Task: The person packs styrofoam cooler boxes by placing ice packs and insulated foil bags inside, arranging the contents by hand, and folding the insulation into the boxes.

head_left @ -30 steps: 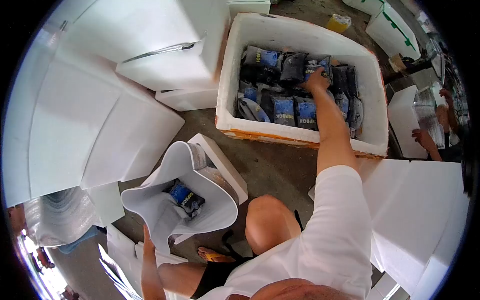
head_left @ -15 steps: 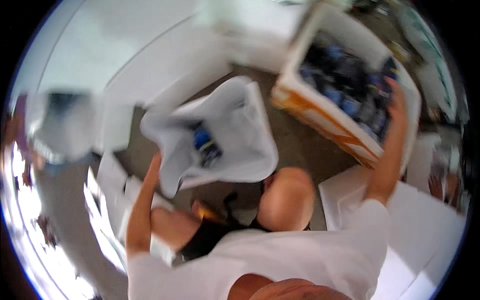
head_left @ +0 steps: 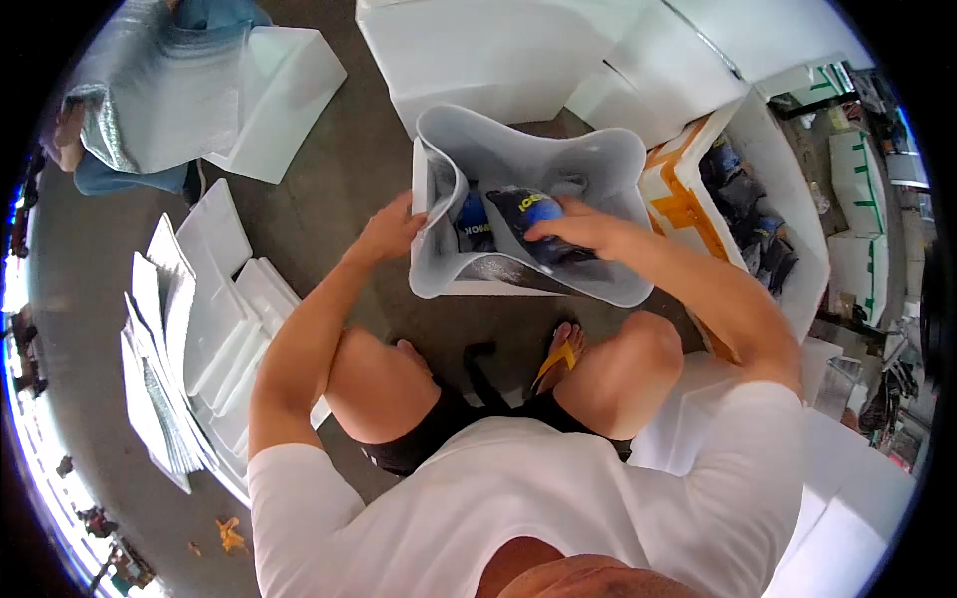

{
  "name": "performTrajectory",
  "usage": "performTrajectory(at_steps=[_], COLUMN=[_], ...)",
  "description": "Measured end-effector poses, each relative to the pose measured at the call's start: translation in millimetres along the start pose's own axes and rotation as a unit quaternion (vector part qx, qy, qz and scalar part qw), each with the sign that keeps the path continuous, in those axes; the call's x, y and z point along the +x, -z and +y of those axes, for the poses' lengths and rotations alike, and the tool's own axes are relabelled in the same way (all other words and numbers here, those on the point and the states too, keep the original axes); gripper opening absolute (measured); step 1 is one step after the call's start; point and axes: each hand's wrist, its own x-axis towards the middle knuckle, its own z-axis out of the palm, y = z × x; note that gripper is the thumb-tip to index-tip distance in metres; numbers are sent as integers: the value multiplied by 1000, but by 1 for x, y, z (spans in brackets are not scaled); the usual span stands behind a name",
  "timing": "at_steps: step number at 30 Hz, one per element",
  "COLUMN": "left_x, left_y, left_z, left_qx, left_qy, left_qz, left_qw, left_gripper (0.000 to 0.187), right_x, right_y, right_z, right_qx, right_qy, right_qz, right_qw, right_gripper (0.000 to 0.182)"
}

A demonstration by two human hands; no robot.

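In front of me stands a white foam box with a grey-white liner bag (head_left: 598,149) spread open inside it. My left hand (head_left: 394,229) grips the left rim of the box and liner, thumb and fingers closed over the edge. Inside the liner, my right hand (head_left: 583,227) is closed around a dark ice pack (head_left: 538,207) with yellow lettering and a blue patch. Another ice pack (head_left: 473,221) rests against the liner's left side. A silvery patch shows along the liner's near side.
A taped foam box (head_left: 688,194) on the right holds several dark packs (head_left: 743,189). White lids and silvery sheets (head_left: 184,329) lean at the left. Large white foam boxes (head_left: 488,60) stand ahead. A person (head_left: 90,169) at upper left handles a silver liner (head_left: 179,95).
My right hand has gone from the taped box on the right into the lined box, bringing an ice pack. The view has swung, and my left hand remains at the liner's left edge.
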Motion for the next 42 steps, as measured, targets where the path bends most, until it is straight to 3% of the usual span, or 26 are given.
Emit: performTrajectory(at_steps=[2, 3, 5, 6, 7, 10, 12, 13, 14, 16, 18, 21, 22, 24, 25, 28, 29, 30, 31, 32, 33, 34, 35, 37, 39, 42], left_x=[-10, -10, -14, -11, -11, -12, -11, -10, -9, -4, -7, -8, -13, 2, -1, -4, -4, -11, -5, 8, -5, 0, 3, -1, 14, 60], left_y=[2, 6, 10, 5, 5, 4, 6, 5, 4, 2, -2, -4, -9, -14, -8, -9, -13, -4, -10, -24, -1, -1, 1, 9, 17, 40], left_z=[18, 25, 30, 24, 23, 24, 26, 24, 22, 19, 15, 19, 15, -8, 2, 5, 2, 25, 15, -11, 22, 18, 13, 15, 0, -27], left_qx=[86, 81, 47, 51, 48, 66, 53, 53, 74, 102, 120, 133, 136, 114, 106, 107, 112, 112, 122, 124, 65, -18, 50, -76, -53, 17], left_qy=[-7, -10, 35, 32, 31, 18, 28, 30, 31, 24, -7, 45, 52, -3, 11, 11, 5, 67, 47, -4, 36, 77, 1, 64, 35, -27], left_qz=[63, 67, 15, 30, 30, 42, 26, 24, 23, 20, 70, 41, 39, 19, 3, -7, -4, -11, -11, 29, -21, -48, -20, -38, -29, -15], left_qw=[994, 994, 998, 998, 998, 997, 998, 998, 997, 994, 990, 989, 989, 993, 994, 994, 994, 991, 991, 992, 997, 996, 999, 994, 998, 999], left_gripper=[50, 50, 49, 45, 45, 44, 44, 44, 48, 51, 59, 65, 65, 65, 64, 60, 58, 58, 57, 51, 52, 54, 55, 48, 45, 42], right_x=[64, 82, 116, 155, 170, 175, 135, 142, 150, 159, 148, 160, 192, 197, 168, 173, 182, 161, 158, 153, 152, 154, 155, 164, 186, 154], right_y=[-13, -19, -31, -33, -32, -28, -24, -28, -34, -39, -48, -37, -17, 16, 7, 8, 6, -5, -6, -4, -4, -6, -7, -3, 6, -3], right_z=[26, 34, 59, 100, 113, 105, 42, 48, 55, 63, 61, 86, 134, 131, 110, 112, 118, 81, 71, 63, 58, 51, 46, 44, 62, 46], right_qx=[-71, -76, -219, -287, -290, -421, -620, -619, -650, -666, -811, -810, -751, -738, -784, -765, -771, -774, -723, -685, -640, -648, -628, -611, -571, -540], right_qy=[-48, -48, 15, 104, 102, -22, -26, -27, 97, 219, 222, 143, 111, 105, 134, 187, 151, 87, 81, 115, 147, 169, 183, 199, 283, 269], right_qz=[109, 112, 255, 326, 326, 243, 48, 46, 74, 111, 19, 59, 85, 117, 116, 67, 55, -8, -12, 4, 17, 13, 29, 43, 45, 26], right_qw=[990, 990, 942, 895, 894, 874, 783, 784, 750, 704, 541, 565, 645, 656, 595, 613, 616, 627, 686, 720, 754, 742, 756, 765, 769, 797], right_gripper=[99, 99, 113, 121, 121, 110, 84, 84, 73, 63, 54, 54, 53, 50, 48, 49, 74, 72, 68, 67, 66, 66, 66, 65, 60, 55])
